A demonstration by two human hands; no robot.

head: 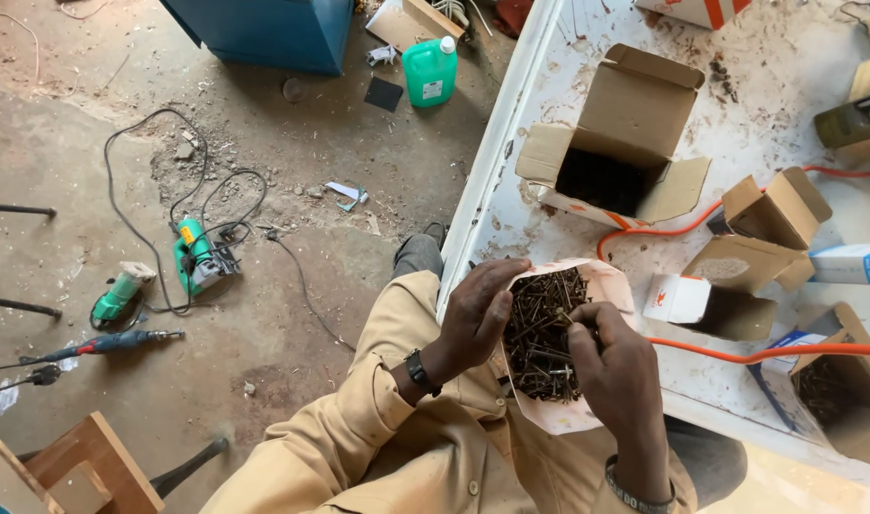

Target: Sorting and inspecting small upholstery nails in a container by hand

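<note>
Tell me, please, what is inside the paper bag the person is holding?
The paper bag holds a heap of dark screws; the right hand covers some, and the bag's bottom is hidden.

Left hand (478, 314) curled, right hand (618, 366) with fingers (580, 319) pinched, both close together.

The floor (292, 276) is bare, dusty concrete, littered with small debris and scraps. A blue cabinet (268, 33) stands at the top, with a green bottle (430, 71) just beside it. Black cables (159, 190) loop across the floor to a green power tool (199, 259); a second green tool (120, 295) and a drill (111, 343) lie near. A wooden piece (87, 471) sits at the lower left. The white desk (549, 95), stained and dusty, carries open cardboard boxes (616, 143) and an orange cable (768, 354). Daylight is bright and even.
</note>
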